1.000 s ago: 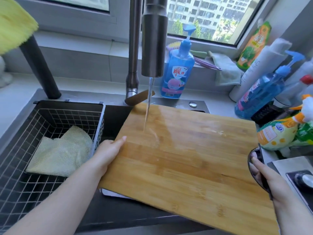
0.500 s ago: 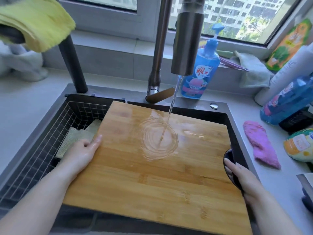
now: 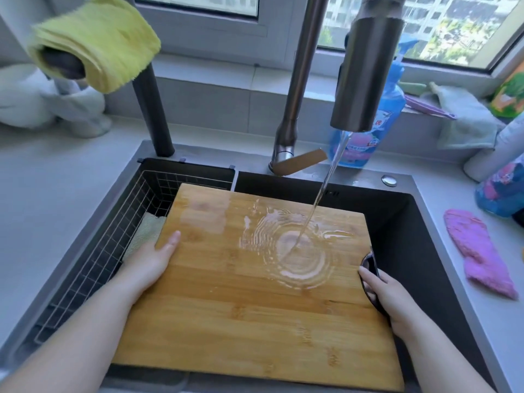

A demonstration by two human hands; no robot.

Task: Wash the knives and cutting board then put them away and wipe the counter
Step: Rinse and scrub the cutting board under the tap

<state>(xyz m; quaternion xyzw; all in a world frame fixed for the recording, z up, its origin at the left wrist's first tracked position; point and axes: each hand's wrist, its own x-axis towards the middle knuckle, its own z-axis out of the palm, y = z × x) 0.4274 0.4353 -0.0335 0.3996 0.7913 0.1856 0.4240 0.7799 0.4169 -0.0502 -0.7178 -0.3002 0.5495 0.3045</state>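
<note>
Water [image 3: 320,199] falls in a thin stream from the brushed-steel spray tap [image 3: 365,80] that rises behind the dark rectangular sink [image 3: 411,236]. It lands on the rectangular bamboo cutting board [image 3: 241,321], which lies nearly flat across the sink's middle and near rim, with ripples spreading on its right half. The left hand [image 3: 150,265] grips the board's left edge over the left part of the sink, thumb flat on the top face and the other fingers hidden beneath. The right hand [image 3: 388,296] is closed round the black curved handle [image 3: 370,263] on the board's right edge, over the right part of the sink, fingers hooked through it. A black wire basket [image 3: 93,268] fills the sink's left end, and the pale green cloth [image 3: 144,234] in it is partly covered by the board. On the counter right of the sink lies a pink fuzzy cloth [image 3: 479,251]. Behind the sink stands a blue pump bottle of soap [image 3: 390,109], partly hidden by the tap. A folded yellow cloth [image 3: 96,38] hangs over a dark pipe [image 3: 154,114] above the sink's far left corner.
</note>
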